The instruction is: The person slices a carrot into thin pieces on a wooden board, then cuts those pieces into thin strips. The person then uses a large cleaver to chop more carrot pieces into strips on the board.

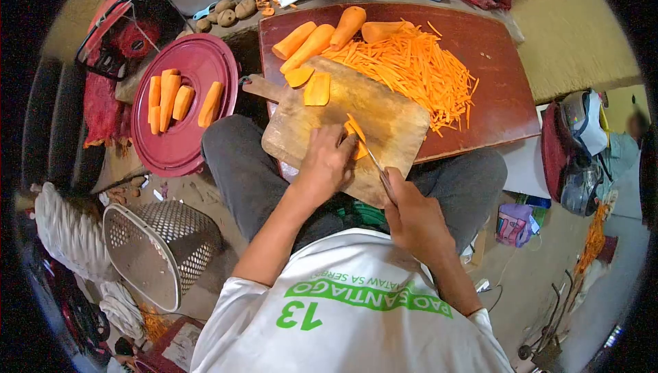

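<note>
A wooden cutting board [384,116] lies across the lap and the edge of a red table. My left hand [327,160] rests on it with bent fingers closed on an orange carrot piece [359,149]. In my right hand [417,214] is the handle of a knife [378,166], whose blade stands against that piece. Two flat carrot slabs [317,89] lie at the board's upper left. Behind the board spreads a heap of carrot strips [432,71], with several whole peeled carrots [348,28] to its left.
The red table [497,78] extends beyond the board. On the left, a round red lid [195,54] holds several peeled carrots [181,102]. Below it a white perforated basket [185,225] lies tipped. Potatoes [226,16] sit at the back; a purple pack [514,224] is on the right floor.
</note>
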